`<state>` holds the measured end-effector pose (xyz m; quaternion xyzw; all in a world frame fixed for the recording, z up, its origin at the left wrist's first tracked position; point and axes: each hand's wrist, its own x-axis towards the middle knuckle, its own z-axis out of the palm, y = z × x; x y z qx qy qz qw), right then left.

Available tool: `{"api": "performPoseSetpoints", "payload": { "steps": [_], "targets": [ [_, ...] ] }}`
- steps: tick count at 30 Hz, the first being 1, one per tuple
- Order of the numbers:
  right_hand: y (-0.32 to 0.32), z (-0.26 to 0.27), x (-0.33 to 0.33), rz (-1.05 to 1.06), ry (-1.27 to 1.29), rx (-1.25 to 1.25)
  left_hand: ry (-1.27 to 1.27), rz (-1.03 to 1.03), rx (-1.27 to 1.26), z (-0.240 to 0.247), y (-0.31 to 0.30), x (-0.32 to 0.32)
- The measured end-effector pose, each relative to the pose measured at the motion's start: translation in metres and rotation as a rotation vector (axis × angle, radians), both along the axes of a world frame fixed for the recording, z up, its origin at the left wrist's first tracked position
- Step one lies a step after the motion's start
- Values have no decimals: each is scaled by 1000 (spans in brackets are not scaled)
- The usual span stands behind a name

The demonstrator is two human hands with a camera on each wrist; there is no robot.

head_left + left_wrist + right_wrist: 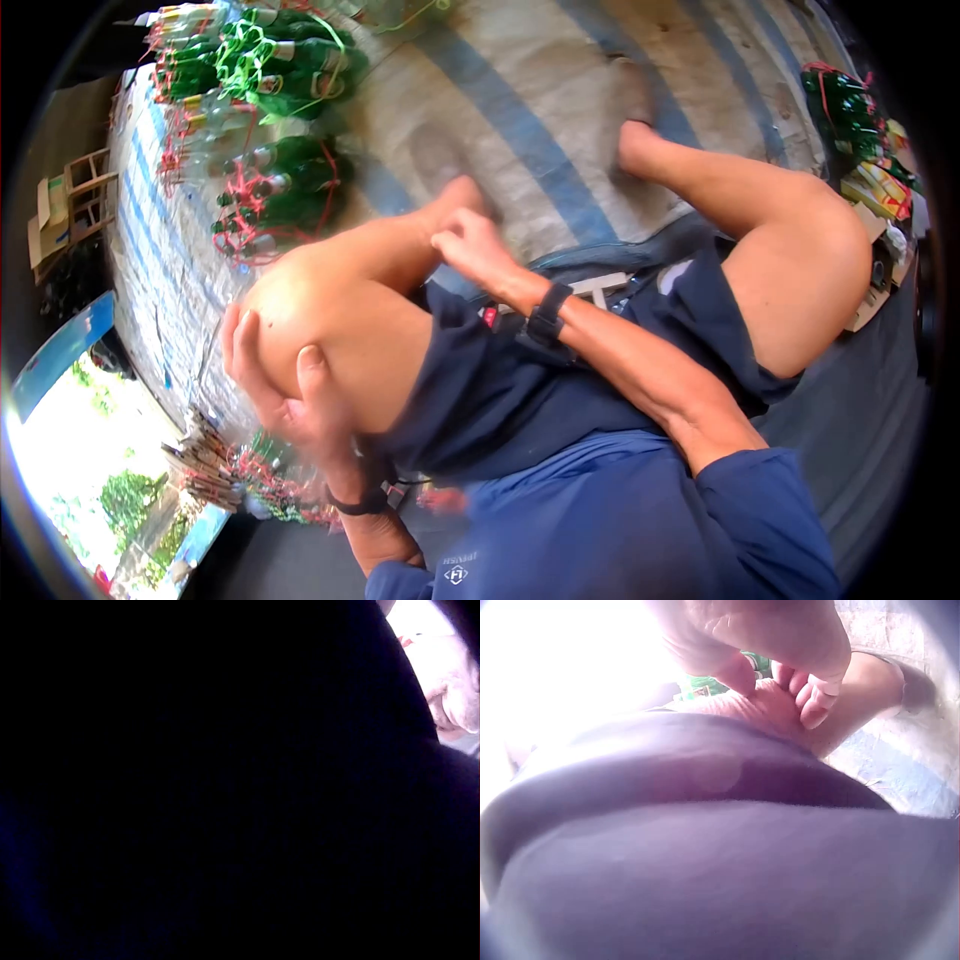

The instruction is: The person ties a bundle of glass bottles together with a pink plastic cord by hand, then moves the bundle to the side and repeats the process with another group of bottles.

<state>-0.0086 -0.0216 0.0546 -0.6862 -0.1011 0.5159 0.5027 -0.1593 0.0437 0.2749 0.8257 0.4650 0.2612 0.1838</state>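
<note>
In the head view the left hand [300, 390] rests on the side of the bent left knee [300, 300], fingers and thumb spread apart and partly blurred. The right hand [475, 245] is at the left lower leg [400, 240], just above the ankle, its fingers curled. The right wrist view shows the right hand [772, 645] pinching folded skin of the leg [855, 690] between thumb and fingers. Nearly all of the left wrist view is dark; pale skin [442, 675] shows at its upper right corner.
Bundled green bottles [290, 190] tied with red and green strips stand left of the legs. More bottles [845, 105] stand at the far right. A striped sheet [540, 140] covers the ground. Wooden frames [85, 190] and a bright opening [70, 450] are at the left.
</note>
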Motion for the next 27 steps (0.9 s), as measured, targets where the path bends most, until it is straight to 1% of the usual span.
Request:
{"api": "performPoseSetpoints", "payload": {
  "steps": [3,4,5,6,8,9,10,12,13,15,16,17,18,19,20,22,23,24,26,27],
  "targets": [
    [1,-40,-8,1,-59,-40,-7,-9,-10,2,-1,3],
    [2,-52,-12,-4,-58,-95,2,-3,-8,2,-1,4],
    [4,-51,-10,-8,-55,-149,9,-4,-5,3,-1,5],
    [3,-50,-8,-13,-61,-150,2,-8,-7,3,0,5],
    [-1,-40,-7,-10,104,-48,0,-18,2,3,1,5],
    [-2,-31,-6,-10,159,-38,-11,-20,7,3,2,5],
    [-1,-21,-7,-10,189,-48,6,-10,18,2,2,6],
    [-2,-9,-10,-25,202,12,20,-4,19,3,-1,5],
    [-7,-13,-13,-29,191,16,38,-9,22,3,-1,4],
    [-2,-36,-17,-44,117,104,45,-21,36,4,1,5],
    [-4,-34,-11,-42,128,78,56,-35,49,2,3,2],
    [-6,-44,-10,-20,80,80,47,-37,36,3,3,3],
    [-9,-72,-18,-9,-106,97,35,-38,30,4,3,6],
    [-10,-86,-23,-70,-120,99,-2,-61,30,4,4,6],
    [-13,-59,-8,-47,153,52,-38,-83,33,4,5,7],
    [-9,-74,-15,-156,394,81,-30,-81,18,3,5,6],
    [-7,-84,-14,-88,389,69,-82,-93,16,1,6,7],
    [-4,-89,-11,-22,383,47,-83,-104,11,4,6,8],
    [-1,-79,0,124,453,-95,-52,-114,12,6,6,6],
    [10,-73,3,145,438,-75,-63,-98,37,8,8,2]
  ]
}}
